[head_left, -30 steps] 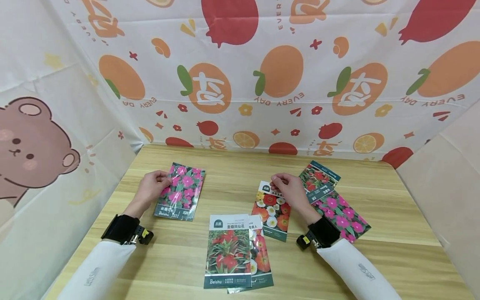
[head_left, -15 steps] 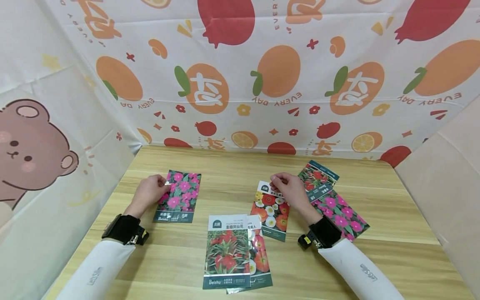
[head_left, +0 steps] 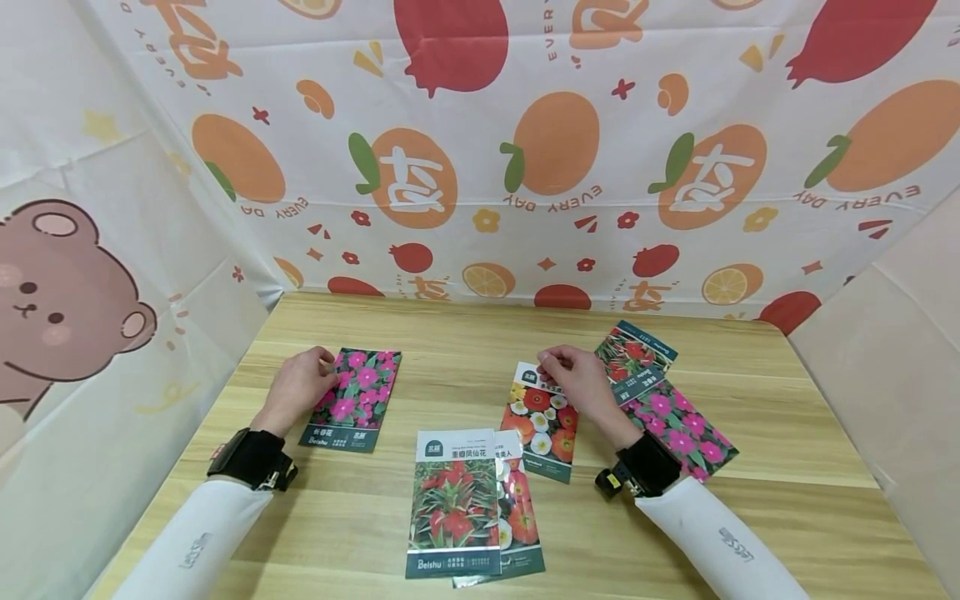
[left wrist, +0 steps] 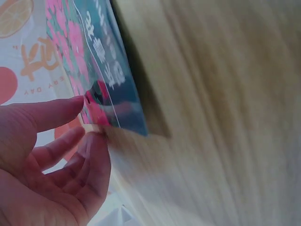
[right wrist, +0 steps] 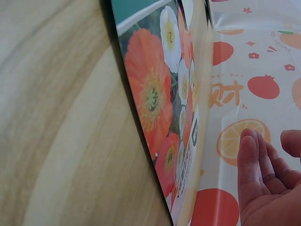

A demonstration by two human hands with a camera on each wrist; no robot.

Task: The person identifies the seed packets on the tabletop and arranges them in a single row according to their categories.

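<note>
left hand [head_left: 298, 388]: thumb and fingertips pinch the left edge of a pink-flowered packet [head_left: 363, 393]. said packet lies on the left part of the table [head_left: 450, 358], face up; long axis runs away from the person, far end leaning right, dark label band nearest the person. right hand [head_left: 583, 385]: fingers loosely bent, thumb apart, holding nothing, above the far end of a poppy packet [head_left: 546, 425], whose long axis also runs away, logo end farthest. front centre: a red-flowered packet [head_left: 455, 504] overlaps a second poppy packet [head_left: 523, 525]. right: another pink packet [head_left: 688, 429], set diagonally, label end farthest, overlaps another red packet [head_left: 630, 354].
</note>
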